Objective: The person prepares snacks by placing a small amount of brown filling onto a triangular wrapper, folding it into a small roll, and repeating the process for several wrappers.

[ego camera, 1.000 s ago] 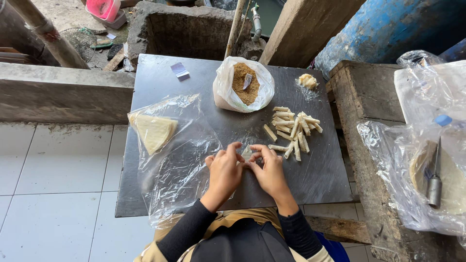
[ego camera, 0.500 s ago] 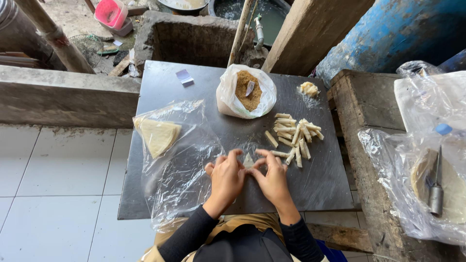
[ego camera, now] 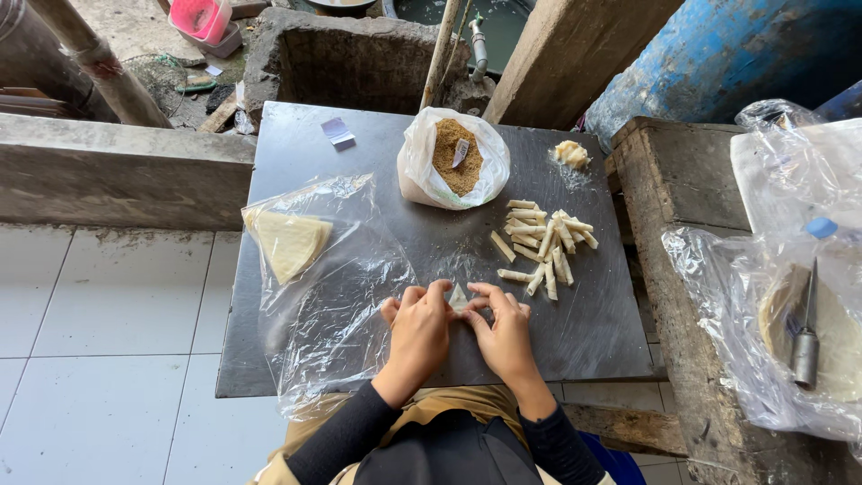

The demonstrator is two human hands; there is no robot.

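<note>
Left hand and right hand pinch one small wrapper between closed fingertips.

White floor tiles, grey concrete ledge, blue barrel, daylight.

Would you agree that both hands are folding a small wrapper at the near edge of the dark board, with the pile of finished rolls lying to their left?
Not quite: the head view shows the pile of finished rolls to the right of the hands, not the left. The rest holds: the left hand and right hand are folding a small wrapper near the front edge of the dark board.
</note>
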